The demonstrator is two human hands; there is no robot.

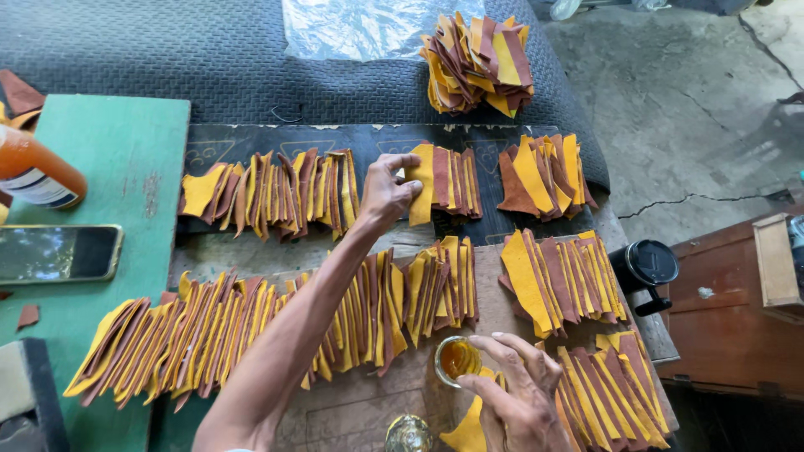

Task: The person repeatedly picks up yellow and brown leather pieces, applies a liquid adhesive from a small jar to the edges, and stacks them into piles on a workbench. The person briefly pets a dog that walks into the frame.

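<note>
Rows of yellow and brown leather pieces [276,322] lie overlapped on a dark board. My left hand [387,191] reaches to the far row and pinches a yellow leather piece [423,194] at the end of a small stack. My right hand [517,393] rests near the front edge, its fingers around a small glass jar of amber liquid [456,360]. A loose yellow piece [469,428] lies under that hand.
A heap of the same pieces [479,63] sits on grey fabric [167,50] at the back. On the green table [126,167] at left lie a phone [57,253] and an orange bottle [33,172]. A black mug [645,268] stands at right, beside a brown box [729,310].
</note>
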